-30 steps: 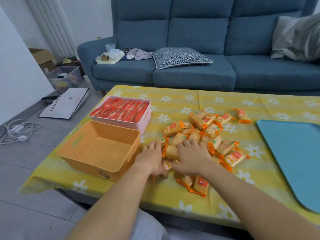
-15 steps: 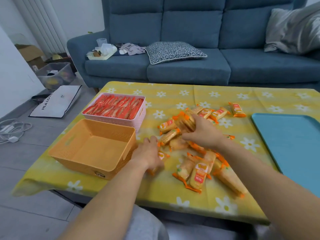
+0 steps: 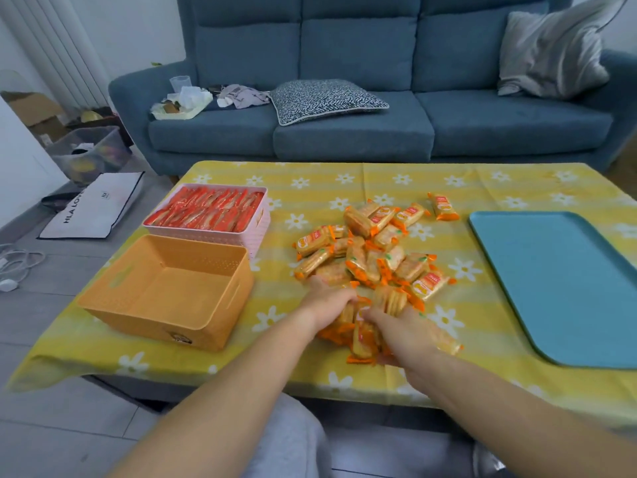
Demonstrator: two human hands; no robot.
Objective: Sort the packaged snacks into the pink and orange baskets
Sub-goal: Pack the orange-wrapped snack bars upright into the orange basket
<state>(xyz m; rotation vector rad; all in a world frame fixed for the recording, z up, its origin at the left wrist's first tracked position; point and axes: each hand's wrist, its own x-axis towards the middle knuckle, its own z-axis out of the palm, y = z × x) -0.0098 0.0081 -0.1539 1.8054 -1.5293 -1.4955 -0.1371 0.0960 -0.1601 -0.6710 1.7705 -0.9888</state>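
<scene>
Soft even indoor light, faint shadows; wide-angle edge bending; slight motion blur.

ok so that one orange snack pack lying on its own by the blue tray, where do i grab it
Pinch the lone snack pack across its narrow middle, coming straight down from above. It lies flat on the tablecloth, clear of the pile, so both long edges are free; the crimped ends look thin and would probably slip.
</scene>
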